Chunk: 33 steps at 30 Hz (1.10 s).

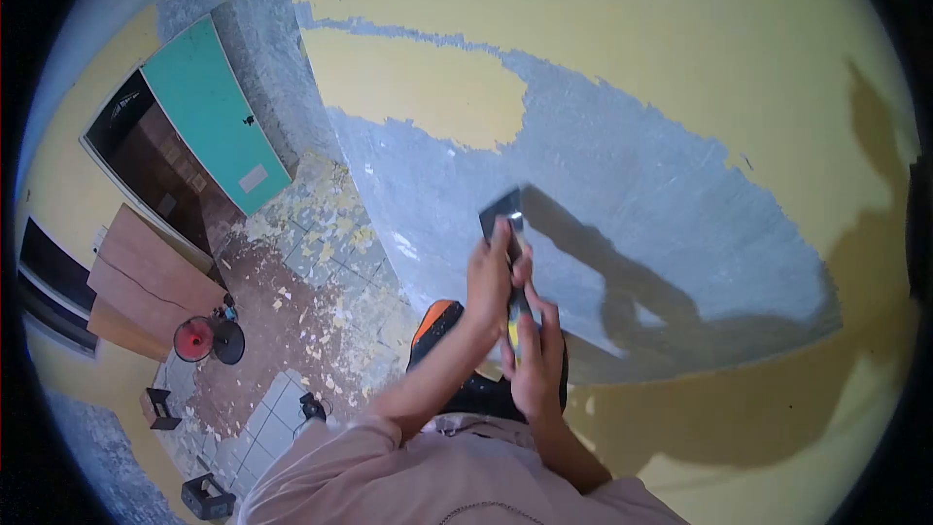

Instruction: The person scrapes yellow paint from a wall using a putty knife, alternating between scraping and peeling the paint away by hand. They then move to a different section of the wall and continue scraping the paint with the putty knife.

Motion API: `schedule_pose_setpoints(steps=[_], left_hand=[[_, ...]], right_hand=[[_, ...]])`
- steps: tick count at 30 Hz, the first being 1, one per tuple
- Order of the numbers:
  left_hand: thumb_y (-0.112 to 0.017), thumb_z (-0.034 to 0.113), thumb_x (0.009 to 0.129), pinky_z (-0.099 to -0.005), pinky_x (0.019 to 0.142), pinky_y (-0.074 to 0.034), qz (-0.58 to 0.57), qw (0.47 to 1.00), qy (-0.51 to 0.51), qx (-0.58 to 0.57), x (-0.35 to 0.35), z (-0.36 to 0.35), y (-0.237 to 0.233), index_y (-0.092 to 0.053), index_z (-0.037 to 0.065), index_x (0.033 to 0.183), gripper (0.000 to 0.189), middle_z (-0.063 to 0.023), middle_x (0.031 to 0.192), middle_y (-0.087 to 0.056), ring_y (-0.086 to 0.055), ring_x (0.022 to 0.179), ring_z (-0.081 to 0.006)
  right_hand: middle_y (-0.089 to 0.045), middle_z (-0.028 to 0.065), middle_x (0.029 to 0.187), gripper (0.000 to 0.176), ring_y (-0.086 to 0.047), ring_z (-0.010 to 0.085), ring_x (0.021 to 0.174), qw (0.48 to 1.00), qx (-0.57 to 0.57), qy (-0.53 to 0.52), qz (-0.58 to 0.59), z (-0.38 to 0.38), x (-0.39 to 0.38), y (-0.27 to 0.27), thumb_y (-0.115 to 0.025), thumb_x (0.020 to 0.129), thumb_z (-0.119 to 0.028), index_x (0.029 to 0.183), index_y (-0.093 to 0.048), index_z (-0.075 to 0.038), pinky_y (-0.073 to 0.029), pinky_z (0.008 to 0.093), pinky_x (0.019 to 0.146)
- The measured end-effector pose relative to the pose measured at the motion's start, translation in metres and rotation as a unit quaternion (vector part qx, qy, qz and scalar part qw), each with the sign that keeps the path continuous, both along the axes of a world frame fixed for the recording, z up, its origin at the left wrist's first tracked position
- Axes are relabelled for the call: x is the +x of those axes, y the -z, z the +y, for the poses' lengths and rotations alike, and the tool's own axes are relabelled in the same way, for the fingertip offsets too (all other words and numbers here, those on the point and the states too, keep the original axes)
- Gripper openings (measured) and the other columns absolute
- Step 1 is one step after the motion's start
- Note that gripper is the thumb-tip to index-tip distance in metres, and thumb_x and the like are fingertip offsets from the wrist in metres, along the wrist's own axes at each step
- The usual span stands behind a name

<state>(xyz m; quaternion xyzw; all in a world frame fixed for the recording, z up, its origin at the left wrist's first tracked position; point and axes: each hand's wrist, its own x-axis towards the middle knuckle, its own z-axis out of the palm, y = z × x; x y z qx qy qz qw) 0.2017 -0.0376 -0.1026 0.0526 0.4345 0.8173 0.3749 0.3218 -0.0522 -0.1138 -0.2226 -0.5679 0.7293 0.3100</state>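
A scraper (501,214) with a broad dark blade and a partly yellow handle is held in both hands in front of the wall (622,194). My left hand (489,277) is closed around its upper part, just below the blade, with a finger laid toward the blade. Lower down, my right hand (536,355) wraps the handle. The blade lies over a bare grey area of wall and seems to touch it. Yellow paint (428,87) with ragged edges borders the grey area above. Part of the handle is hidden by my fingers.
Paint flakes (326,233) litter the tiled floor at left. A green door (209,117) stands open at a dark doorway. Brown boards (146,272) lean by the wall, near a red-and-black round object (194,338). Small dark stools (207,498) stand lower left.
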Motion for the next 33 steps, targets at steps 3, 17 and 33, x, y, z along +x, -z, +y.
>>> schedule_pose_setpoints(steps=[3, 17, 33], left_hand=[[-0.046, 0.04, 0.096, -0.0223, 0.044, -0.032, -0.026, 1.0, 0.01, -0.006, 0.01, 0.01, -0.003, -0.049, 0.006, 0.082, 0.037, -0.0015, 0.06, -0.047, -0.038, 0.046, -0.008], [-0.043, 0.029, 0.098, -0.0224, 0.049, -0.037, -0.197, 0.977, 0.058, 0.055, 0.025, -0.013, 0.089, -0.048, 0.002, 0.093, 0.028, -0.0059, 0.073, -0.053, -0.043, 0.058, -0.0101], [-0.044, 0.027, 0.096, -0.0374, 0.089, -0.049, -0.072, 0.952, 0.29, 0.06, 0.035, -0.05, 0.009, -0.039, -0.001, 0.128, 0.043, -0.0111, 0.118, -0.051, -0.057, 0.105, -0.0226]], right_hand=[[-0.053, 0.0091, 0.121, 0.032, -0.047, 0.0041, 0.068, 1.0, -0.003, -0.001, 0.012, 0.006, 0.004, 0.006, -0.042, 0.098, -0.019, 0.126, -0.044, -0.005, -0.039, 0.0186, 0.055], [-0.048, 0.0078, 0.094, 0.063, -0.049, 0.0107, 0.07, 0.972, 0.13, -0.144, -0.131, 0.011, 0.053, 0.016, -0.068, 0.084, -0.025, 0.136, -0.037, -0.007, -0.042, 0.0229, 0.059], [-0.061, 0.0094, 0.075, 0.019, -0.064, 0.0228, 0.073, 0.901, 0.351, -0.174, 0.185, 0.089, 0.003, -0.044, -0.074, 0.076, -0.013, 0.074, -0.056, -0.005, -0.051, 0.0386, 0.071]])
